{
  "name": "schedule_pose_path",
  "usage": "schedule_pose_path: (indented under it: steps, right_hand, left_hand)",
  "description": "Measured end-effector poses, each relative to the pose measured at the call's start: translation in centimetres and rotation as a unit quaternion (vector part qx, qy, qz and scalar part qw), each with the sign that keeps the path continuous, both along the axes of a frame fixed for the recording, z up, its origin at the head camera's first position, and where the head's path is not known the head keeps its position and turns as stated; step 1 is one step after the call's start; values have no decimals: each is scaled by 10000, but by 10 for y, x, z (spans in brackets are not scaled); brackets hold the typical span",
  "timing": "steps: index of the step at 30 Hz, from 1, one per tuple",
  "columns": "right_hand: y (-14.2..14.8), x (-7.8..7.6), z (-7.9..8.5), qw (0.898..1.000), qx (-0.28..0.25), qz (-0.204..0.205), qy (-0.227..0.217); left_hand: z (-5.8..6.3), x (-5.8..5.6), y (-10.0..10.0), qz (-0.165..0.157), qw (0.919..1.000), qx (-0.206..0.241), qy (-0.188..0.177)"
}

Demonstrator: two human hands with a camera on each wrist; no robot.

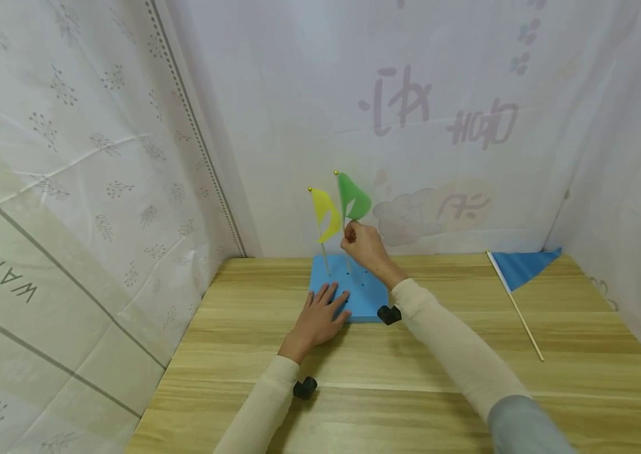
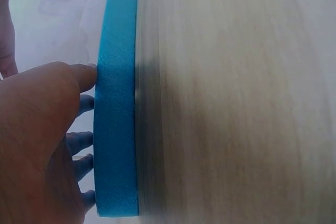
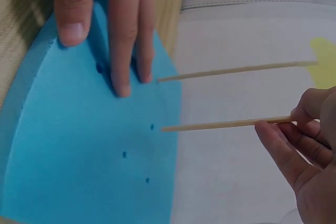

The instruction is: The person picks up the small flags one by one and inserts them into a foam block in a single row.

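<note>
At the far middle of the table, the board: blue, thick, flat on the wood, top face dotted with small dark holes. Your left hand lies on its near left part, fingers straight and spread, tips against the top face, gripping nothing; the left wrist view has the thumb at the board's upper edge. Content of the board: the yellow flag, upright on its own near the far left corner, top leaning a little left, foot of its stick at the board; how deep it sits cannot be told. Just right of it, the green flag, in your right hand, thumb and fingers pinching the stick below the cloth. Its stick points down over the far part of the board; in the right wrist view the lower tip shows just beside a hole, seemingly short of it, though contact with the board cannot be judged. Three more holes show in that view, one close by your left fingertips. Gold beads top both of these flags. Well apart, on the right side of the table, the blue flag lies flat, cloth towards the far edge, stick slanting towards you. Pale printed curtains hang behind.
</note>
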State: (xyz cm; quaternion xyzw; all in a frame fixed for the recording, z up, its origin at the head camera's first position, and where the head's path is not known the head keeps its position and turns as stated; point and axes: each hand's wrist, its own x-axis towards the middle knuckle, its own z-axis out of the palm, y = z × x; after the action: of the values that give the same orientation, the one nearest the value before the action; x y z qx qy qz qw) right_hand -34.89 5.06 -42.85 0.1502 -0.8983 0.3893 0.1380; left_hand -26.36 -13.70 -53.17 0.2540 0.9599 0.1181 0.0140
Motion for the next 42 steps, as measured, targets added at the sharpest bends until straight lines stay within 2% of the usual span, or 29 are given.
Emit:
schedule_pose_path:
  steps: [9,15,24,32,42]
  right_hand:
    - [-1,-5,-13,9999,-95,-50,114]
    - [-1,-6,-18,9997,-121,-47,190]
    - [-1,-6,-31,10000,63,-58,40]
    - [1,-7,-32,10000,15,-39,13]
    - [11,-2,-28,9996,-55,-78,-268]
  left_hand:
    - [10,5,2,-14,10000,57,17]
    - [11,5,2,18,10000,32,-16]
    - [11,5,2,70,10000,-5,-66]
    - [10,4,2,84,10000,0,-40]
    - [8,5,1,38,10000,81,-35]
